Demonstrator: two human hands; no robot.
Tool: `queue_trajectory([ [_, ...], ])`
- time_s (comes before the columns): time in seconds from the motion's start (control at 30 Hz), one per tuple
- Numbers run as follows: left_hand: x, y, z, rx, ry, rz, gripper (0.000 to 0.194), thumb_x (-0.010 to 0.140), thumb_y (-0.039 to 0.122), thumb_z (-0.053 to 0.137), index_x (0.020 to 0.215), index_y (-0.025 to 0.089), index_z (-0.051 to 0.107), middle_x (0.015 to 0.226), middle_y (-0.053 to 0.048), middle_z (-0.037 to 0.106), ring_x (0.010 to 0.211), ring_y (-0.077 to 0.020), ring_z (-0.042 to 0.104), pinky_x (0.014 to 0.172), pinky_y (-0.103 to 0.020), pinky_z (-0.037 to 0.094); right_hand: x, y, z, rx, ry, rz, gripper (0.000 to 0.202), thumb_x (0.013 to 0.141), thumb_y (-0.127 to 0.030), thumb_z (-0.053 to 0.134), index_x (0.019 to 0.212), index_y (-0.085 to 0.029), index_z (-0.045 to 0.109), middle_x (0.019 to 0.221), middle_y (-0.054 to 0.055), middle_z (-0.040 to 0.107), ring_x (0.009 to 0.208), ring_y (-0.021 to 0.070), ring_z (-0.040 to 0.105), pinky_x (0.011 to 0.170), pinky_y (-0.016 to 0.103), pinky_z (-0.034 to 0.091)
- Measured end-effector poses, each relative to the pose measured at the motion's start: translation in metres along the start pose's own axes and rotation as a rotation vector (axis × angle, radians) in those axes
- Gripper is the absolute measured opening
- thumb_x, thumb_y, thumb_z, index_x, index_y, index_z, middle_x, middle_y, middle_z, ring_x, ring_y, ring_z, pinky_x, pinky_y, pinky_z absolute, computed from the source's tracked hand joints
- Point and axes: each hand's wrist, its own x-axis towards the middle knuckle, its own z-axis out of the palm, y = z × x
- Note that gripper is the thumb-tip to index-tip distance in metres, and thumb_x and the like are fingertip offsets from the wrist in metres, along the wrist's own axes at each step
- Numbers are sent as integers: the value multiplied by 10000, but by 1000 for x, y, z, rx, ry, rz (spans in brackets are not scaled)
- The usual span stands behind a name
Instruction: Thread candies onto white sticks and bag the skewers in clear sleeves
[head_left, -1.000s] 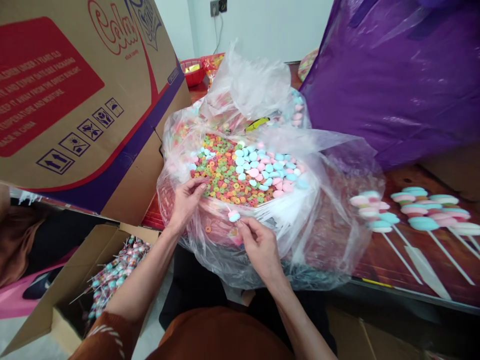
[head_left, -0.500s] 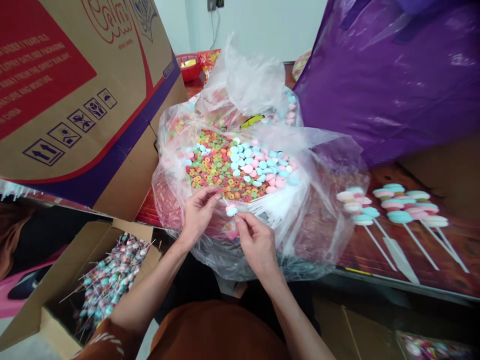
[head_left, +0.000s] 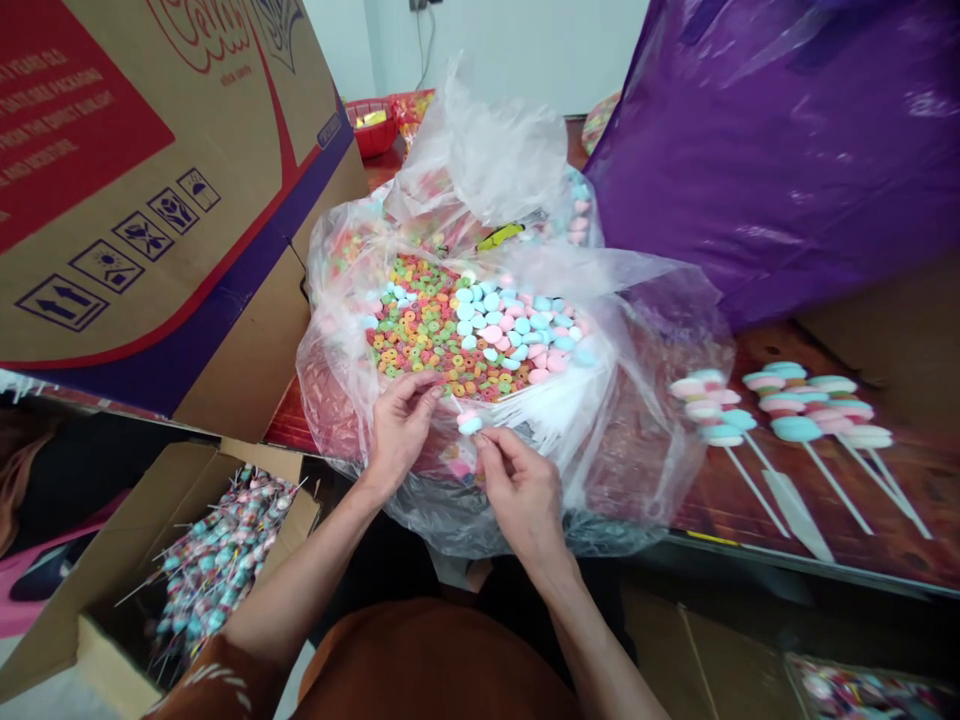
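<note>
Between my hands is a small pink-and-blue candy (head_left: 469, 423) on a white stick. My left hand (head_left: 405, 425) pinches the stick near its upper end. My right hand (head_left: 521, 490) has thumb and forefinger pressed together just right of the candy; whether they hold anything is too small to tell. Behind them, an open clear plastic bag (head_left: 337, 380) bears ring candies (head_left: 420, 330) in red, orange and green, and pink and blue marshmallows (head_left: 517, 325). White sticks (head_left: 540, 410) lie at its front right.
Marshmallow skewers (head_left: 796, 430) lie on the table (head_left: 900, 560) at right. A large carton (head_left: 255, 370) stands left, above an open box (head_left: 97, 640) of wrapped candy sticks. A purple bag (head_left: 765, 180) fills the back right; a red basket (head_left: 371, 135) sits behind.
The candy on the stick and my right hand have shifted slightly right. The surroundings sit slightly further left in view.
</note>
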Motion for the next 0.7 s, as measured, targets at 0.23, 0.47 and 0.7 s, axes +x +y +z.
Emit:
queue_trajectory([
  [0.23,-6,6,-1,229,-81,284,160,910,231,612,979,226,756,1026,-62,732,985,-180,667,891,-325,545,1,-1,1,-90,-60,-16,235,932,-310,500,793,-197,652,595,-23,535,558,136,485,552,239,384],
  [0.47,-1,-4,1,-224,-21,-175,242,781,342,765,968,190,733,909,-44,744,816,-165,687,772,-306,564,0,6,14,-20,5,33,235,926,-323,501,793,-195,646,619,-16,593,569,141,524,599,252,420],
  [0.7,8,3,-8,-293,78,-216,280,687,329,834,910,184,744,857,-15,743,754,-124,659,744,-256,543,1,4,13,76,1,31,224,916,-338,534,809,-186,659,623,-15,607,570,137,536,590,247,438],
])
